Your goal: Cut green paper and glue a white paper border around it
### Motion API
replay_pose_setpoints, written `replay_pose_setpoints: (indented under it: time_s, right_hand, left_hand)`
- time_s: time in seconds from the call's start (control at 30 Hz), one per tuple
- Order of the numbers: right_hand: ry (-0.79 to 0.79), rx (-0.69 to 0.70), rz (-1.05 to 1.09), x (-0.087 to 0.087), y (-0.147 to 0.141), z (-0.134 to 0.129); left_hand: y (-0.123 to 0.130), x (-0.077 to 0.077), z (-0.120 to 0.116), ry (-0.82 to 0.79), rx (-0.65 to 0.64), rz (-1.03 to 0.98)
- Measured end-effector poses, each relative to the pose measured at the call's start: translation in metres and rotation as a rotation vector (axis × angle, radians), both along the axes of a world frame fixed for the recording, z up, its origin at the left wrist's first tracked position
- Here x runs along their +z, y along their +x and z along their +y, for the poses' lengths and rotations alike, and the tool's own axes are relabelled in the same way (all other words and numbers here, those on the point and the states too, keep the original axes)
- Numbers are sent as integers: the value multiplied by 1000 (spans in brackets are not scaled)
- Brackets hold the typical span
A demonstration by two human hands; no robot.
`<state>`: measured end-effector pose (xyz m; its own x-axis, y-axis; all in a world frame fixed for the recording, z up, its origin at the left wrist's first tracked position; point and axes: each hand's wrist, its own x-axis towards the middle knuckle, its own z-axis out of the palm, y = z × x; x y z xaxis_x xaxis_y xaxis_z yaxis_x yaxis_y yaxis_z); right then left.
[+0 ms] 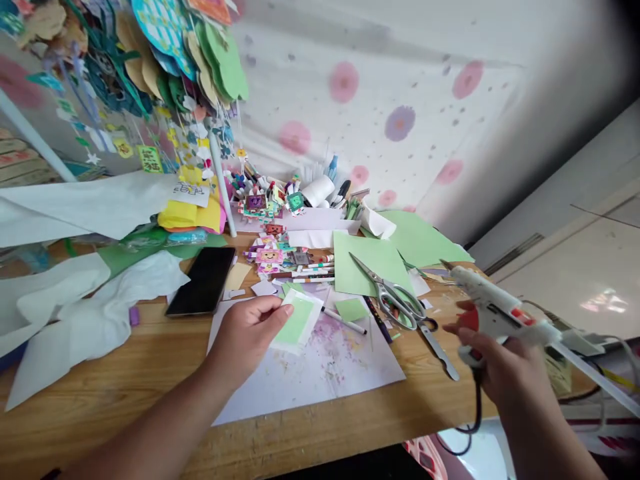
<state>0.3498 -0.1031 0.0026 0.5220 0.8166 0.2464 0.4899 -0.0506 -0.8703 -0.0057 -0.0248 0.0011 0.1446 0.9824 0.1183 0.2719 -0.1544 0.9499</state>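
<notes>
Between its thumb and fingers, my left hand (250,337) pinches a small green card with a white border (296,323), above a stained white sheet (310,383). At the right, my right hand (500,360) is wrapped round a white glue gun (495,303), whose nozzle points up and left; a clear stick extends from its rear and a cable hangs below. A white pen (345,321) and a small green paper piece (351,309) lie just right of the card. Silver scissors (393,293) rest partly on a larger green sheet (367,263).
A black phone (203,281) lies left of the white sheet, near crumpled white paper (100,313). Pens and small paper figures (269,256) crowd the back. A metal tool (440,350) lies below the scissors. Paper decorations (220,60) hang at upper left, beside a white pole (221,180).
</notes>
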Motion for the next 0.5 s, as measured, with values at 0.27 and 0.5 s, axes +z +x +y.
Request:
replay_pose_setpoints:
  time_s: [0.27,0.5]
  right_hand:
    - [94,892,-235,37,-123,18]
    - [125,897,-434,35,-145,32]
  left_hand:
    - [-1,3,-1,77,36,176]
    - [0,6,0,128,55,240]
